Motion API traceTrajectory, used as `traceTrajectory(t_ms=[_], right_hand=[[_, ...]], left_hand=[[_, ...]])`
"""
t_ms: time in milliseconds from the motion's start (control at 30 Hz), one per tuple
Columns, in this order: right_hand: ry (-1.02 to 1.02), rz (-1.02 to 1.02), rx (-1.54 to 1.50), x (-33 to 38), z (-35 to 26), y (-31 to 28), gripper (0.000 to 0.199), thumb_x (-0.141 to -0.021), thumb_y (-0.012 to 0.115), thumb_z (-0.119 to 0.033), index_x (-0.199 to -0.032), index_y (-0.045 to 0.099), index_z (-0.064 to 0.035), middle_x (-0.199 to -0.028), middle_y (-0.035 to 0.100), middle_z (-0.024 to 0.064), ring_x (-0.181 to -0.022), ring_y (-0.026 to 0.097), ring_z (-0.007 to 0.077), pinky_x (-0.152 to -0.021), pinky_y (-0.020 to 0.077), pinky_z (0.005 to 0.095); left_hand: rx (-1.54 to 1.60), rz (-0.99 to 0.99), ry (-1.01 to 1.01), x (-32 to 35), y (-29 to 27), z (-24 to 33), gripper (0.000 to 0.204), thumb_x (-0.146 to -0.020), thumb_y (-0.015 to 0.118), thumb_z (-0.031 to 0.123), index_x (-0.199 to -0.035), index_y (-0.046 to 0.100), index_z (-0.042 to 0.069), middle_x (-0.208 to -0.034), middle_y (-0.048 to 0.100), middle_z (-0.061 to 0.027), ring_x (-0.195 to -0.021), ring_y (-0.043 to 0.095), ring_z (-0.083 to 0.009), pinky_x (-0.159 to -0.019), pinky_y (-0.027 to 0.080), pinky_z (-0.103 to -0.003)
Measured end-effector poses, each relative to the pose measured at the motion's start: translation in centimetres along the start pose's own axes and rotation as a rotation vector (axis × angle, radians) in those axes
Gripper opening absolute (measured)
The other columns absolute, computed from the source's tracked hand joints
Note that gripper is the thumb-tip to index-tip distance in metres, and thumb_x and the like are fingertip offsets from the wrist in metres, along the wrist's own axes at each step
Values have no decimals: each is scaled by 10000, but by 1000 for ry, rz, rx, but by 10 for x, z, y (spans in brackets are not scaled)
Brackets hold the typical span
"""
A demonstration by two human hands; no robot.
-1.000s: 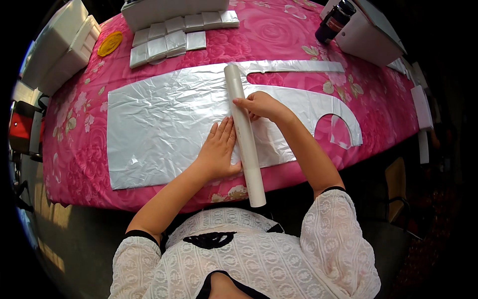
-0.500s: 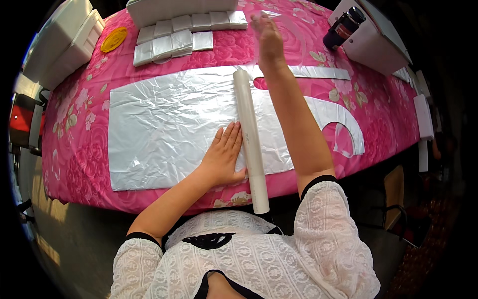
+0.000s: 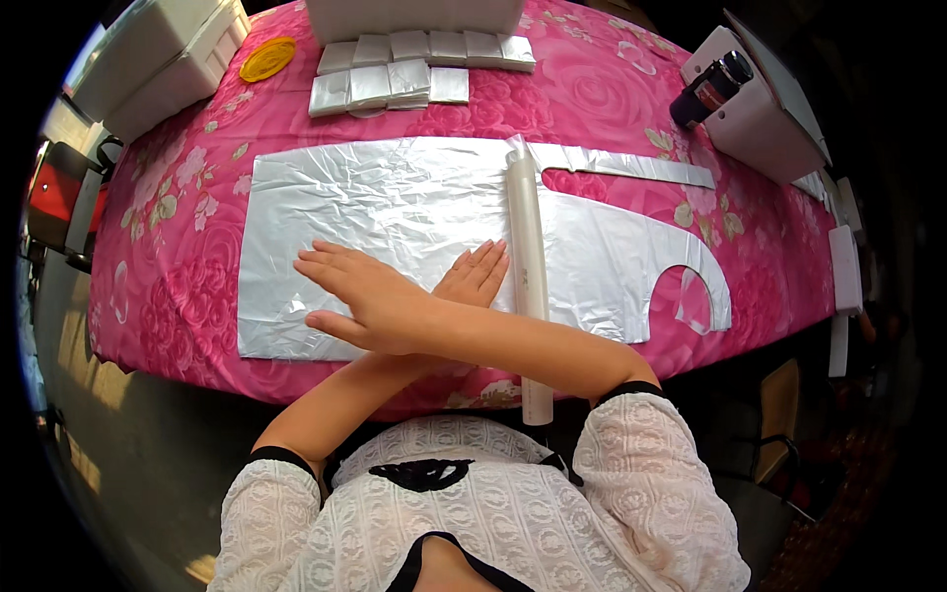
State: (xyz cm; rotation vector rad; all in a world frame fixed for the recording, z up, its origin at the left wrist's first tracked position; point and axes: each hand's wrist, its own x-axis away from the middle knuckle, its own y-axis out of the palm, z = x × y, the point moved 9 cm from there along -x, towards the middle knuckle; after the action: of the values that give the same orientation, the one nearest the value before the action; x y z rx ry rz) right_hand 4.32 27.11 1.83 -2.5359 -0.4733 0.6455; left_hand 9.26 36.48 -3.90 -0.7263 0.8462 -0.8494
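A silvery plastic sheet [image 3: 395,197] lies spread flat on the pink floral tablecloth [image 3: 178,286]. A long white roll [image 3: 528,257] lies across the sheet, pointing away from me. My left hand [image 3: 478,276] rests flat on the sheet, its fingers just left of the roll. My right hand [image 3: 355,291] is open with the fingers apart. It reaches across over my left forearm and sits on or just above the left half of the sheet. Neither hand holds anything.
Several folded silvery squares [image 3: 395,74] lie in rows at the far side, by a white box [image 3: 414,15]. A yellow disc [image 3: 268,59] and white boxes [image 3: 158,54] are far left. A dark bottle [image 3: 710,84] lies on a white box [image 3: 760,118] far right.
My right hand has come back from the far side of the table and swung left across my left arm onto the sheet. My left hand has stayed beside the roll.
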Motion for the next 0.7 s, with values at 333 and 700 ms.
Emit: traceTrajectory(t_ms=[333,700], right_hand=[[253,154,469,191,51,-133,500,-857,521,-278,-1277,422,-25,-1343,393,162,-1243,368,340,-1008,320,404],[14,-310,526,107,42,-43,579,-869,405,-461,-1293,434,-68,-1374,384,86,-1337,203,298,-1094,128,439]], left_hand=[[1615,382,-762,-95,19,-125,807,-878,407,506,-1332,177,-119,-1368,277,-218,-1294,280,-266,-1078,228,-352],[1258,267,-687,-15,-83,-147,344,-915,473,229,-1150,495,-21,-1145,547,-124,-1074,534,-201,-922,420,-312]])
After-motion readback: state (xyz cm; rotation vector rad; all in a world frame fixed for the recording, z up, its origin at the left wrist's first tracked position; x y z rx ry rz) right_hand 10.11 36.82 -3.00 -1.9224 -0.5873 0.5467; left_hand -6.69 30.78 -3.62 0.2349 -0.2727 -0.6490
